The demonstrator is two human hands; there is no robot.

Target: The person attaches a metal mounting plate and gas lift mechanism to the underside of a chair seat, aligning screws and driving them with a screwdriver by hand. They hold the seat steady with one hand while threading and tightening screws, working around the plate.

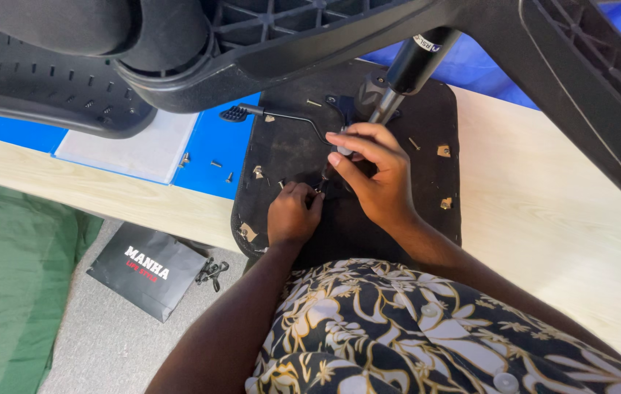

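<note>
Head view: screw (322, 184) pinched between left hand (292, 215) fingers (315, 199)

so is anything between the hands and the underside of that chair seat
Nothing visible: both the left hand and right hand already rest on the black seat underside, beside the gas cylinder. What the fingers pinch is hidden.
</note>
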